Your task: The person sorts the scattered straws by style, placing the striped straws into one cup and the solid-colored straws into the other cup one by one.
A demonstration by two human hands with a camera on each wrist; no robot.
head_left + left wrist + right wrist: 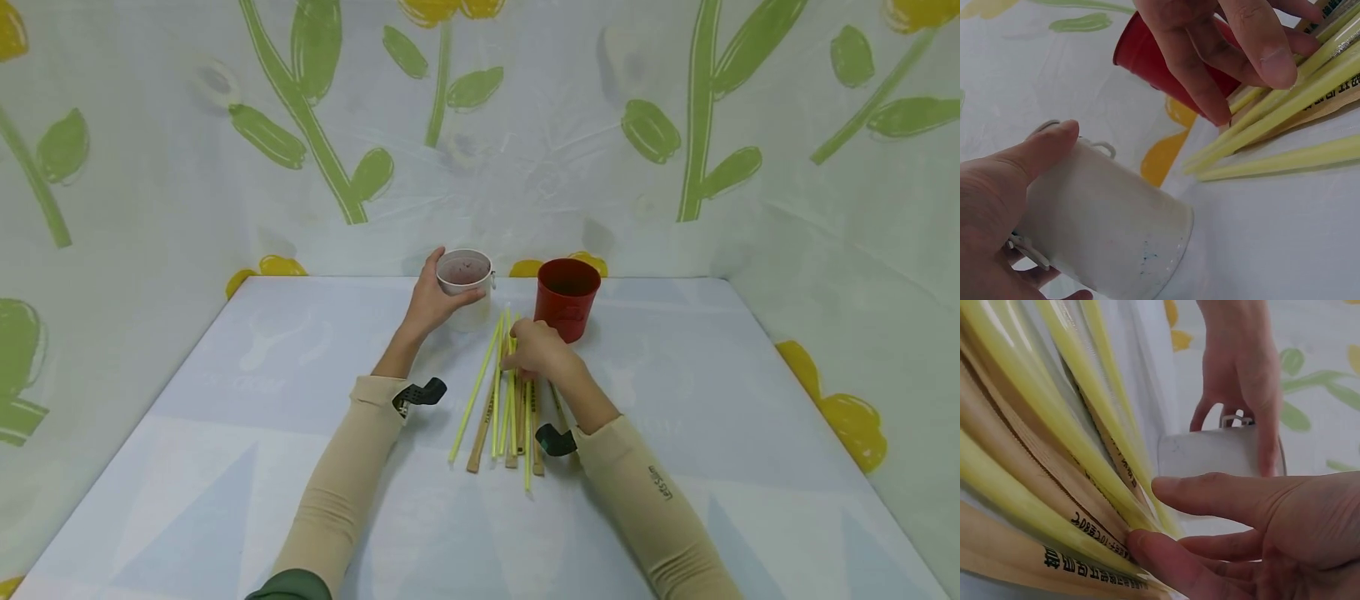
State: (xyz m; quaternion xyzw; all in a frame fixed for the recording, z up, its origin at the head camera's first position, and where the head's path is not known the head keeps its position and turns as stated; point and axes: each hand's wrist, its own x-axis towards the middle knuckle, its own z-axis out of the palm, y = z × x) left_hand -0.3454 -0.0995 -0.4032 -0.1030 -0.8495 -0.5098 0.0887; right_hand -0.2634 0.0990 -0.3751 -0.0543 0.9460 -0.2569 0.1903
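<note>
Near the desk's far edge (660,289), your left hand (427,304) is gripping a white pail (1116,219); your loose-fingered right hand (546,350) is seemingly selecting yellow straws (1297,159), needing a pinch.

straws (1291,160): glossy plastic | sleeves (1010,544): matt paper | white pail (1107,219): smooth metal

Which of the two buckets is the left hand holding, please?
The white bucket, gripped by the left hand; the red bucket stands to its right.

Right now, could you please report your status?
Left hand gripping white bucket. Right hand at yellow sticks, none visibly gripped. Brown-wrapped sticks among them; red bucket close by.
</note>
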